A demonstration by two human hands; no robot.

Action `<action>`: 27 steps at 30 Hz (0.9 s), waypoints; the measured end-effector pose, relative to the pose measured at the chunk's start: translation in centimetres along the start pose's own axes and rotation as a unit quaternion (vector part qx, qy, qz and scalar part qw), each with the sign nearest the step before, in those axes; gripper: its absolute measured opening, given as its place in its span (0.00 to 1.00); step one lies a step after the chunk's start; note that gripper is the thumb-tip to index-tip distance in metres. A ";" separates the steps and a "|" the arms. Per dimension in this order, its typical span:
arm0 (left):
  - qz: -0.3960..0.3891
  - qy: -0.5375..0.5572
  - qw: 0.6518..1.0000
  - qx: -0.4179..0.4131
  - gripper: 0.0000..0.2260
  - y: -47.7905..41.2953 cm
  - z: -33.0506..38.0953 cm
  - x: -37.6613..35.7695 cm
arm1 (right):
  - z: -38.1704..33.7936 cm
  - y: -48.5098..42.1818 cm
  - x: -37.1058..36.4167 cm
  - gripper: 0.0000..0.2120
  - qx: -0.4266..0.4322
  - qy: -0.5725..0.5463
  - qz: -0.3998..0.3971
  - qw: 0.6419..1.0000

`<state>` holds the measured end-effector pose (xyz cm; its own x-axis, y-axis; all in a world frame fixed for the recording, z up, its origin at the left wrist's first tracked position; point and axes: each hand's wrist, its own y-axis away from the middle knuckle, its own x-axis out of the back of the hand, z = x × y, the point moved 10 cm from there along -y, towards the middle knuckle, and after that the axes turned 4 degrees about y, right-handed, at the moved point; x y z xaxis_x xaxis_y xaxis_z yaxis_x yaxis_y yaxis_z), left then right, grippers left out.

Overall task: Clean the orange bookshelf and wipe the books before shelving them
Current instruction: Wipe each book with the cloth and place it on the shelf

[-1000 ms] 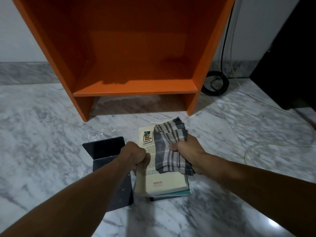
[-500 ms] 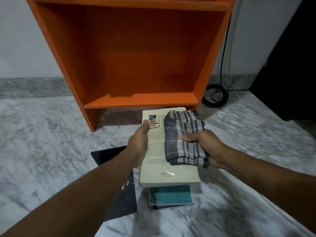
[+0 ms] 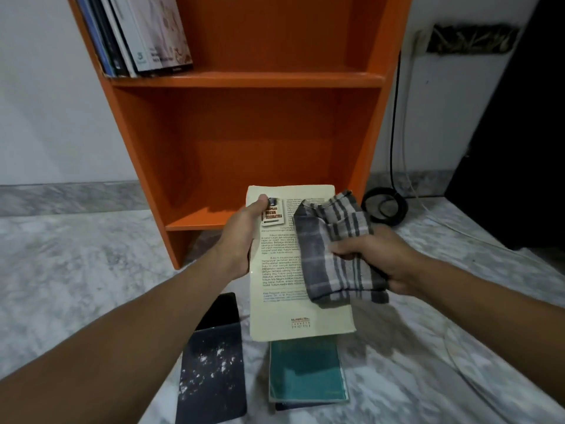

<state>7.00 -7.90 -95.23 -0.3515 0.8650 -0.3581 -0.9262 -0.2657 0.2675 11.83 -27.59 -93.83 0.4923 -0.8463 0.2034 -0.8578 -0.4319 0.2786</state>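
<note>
My left hand [image 3: 243, 237] grips the left edge of a cream book [image 3: 284, 289], back cover up, held in the air in front of the orange bookshelf [image 3: 244, 81]. My right hand [image 3: 376, 258] is closed on a folded grey striped cloth [image 3: 333, 249] that lies on the cover's right side. Below the raised book, a teal book [image 3: 305, 371] tops a small stack on the marble floor. Several books [image 3: 137, 35] lean at the left of the upper shelf. The lower shelf compartment holds nothing.
A black bent metal bookend [image 3: 214, 362] dusted with white specks lies on the floor left of the stack. A coiled black cable [image 3: 385, 208] and white wires sit right of the shelf. A dark piece of furniture [image 3: 519, 148] stands at the far right.
Both hands lifted the cream book off the stack and up toward the shelf, uncovering the teal book. The view tilted up, showing the upper shelf with books.
</note>
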 end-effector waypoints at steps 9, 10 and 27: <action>-0.034 0.019 0.999 0.004 0.22 -0.2 1.5 -0.5 | -18.4 3.7 4.8 0.12 0.341 0.331 0.181 0.861; -0.043 0.021 0.999 0.005 0.23 -0.2 1.7 -1.1 | -19.4 4.0 3.7 0.15 0.376 0.351 0.176 0.839; -0.028 -0.014 0.999 -0.032 0.21 -0.3 2.6 -1.4 | -12.4 8.9 0.0 0.21 0.460 0.291 0.143 0.827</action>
<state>8.15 -7.91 -92.51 -0.2965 0.8905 -0.3452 -0.9512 -0.2428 0.1907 6.10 -27.58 -79.70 0.0074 -0.7767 0.6298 -0.5693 -0.5211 -0.6359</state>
